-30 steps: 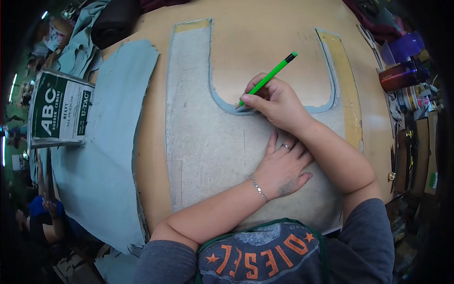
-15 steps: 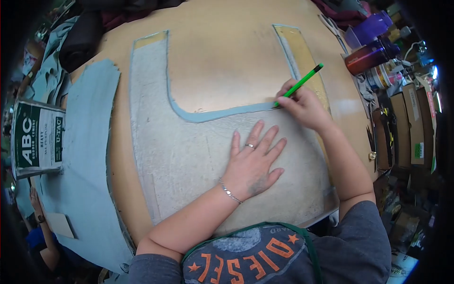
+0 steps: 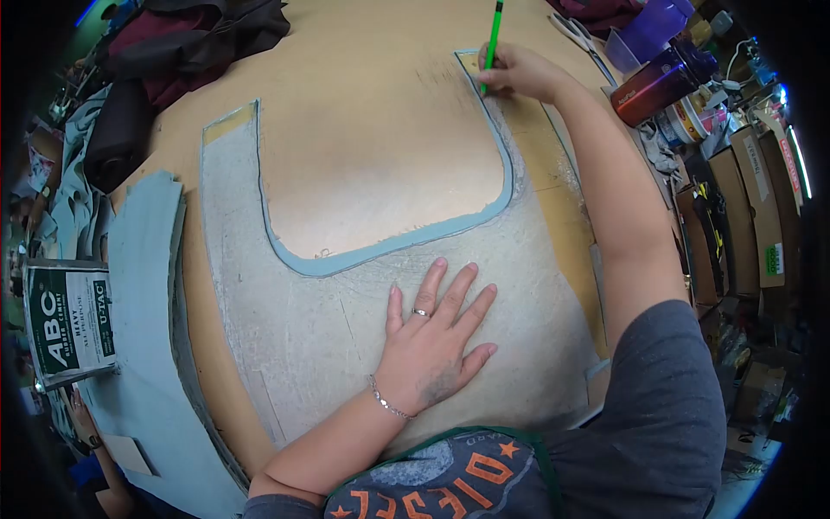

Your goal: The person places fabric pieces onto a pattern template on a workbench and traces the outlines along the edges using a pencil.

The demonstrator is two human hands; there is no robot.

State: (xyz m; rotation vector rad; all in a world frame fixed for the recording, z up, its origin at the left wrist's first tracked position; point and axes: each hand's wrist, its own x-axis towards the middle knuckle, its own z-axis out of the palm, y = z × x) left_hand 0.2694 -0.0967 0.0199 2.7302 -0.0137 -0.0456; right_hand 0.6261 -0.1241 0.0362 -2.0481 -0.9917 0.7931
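My left hand point(image 3: 438, 346) lies flat, fingers spread, on a large grey U-shaped template point(image 3: 303, 346). Light blue sheet material point(image 3: 406, 235) shows as a narrow border along the template's inner curve. My right hand point(image 3: 529, 73) is closed around a bright green pencil point(image 3: 494, 39), held nearly upright. The pencil's lower end is at the inner edge of the template's far right arm, close to its yellowish tip. Whether the point touches the material cannot be made out.
On the left, a can of rubber cement point(image 3: 71, 320) stands on stacked blue-grey sheets point(image 3: 143, 285). Dark rolled fabric point(image 3: 117, 143) lies at the far left. Scissors point(image 3: 584, 41), a bottle point(image 3: 659, 86) and cardboard boxes point(image 3: 752, 190) line the right. Another person's hand point(image 3: 82, 417) shows lower left.
My right hand has moved with the pencil from the bottom of the inner curve up to the far right arm. My left hand stays flat on the template. The camera view has shifted.
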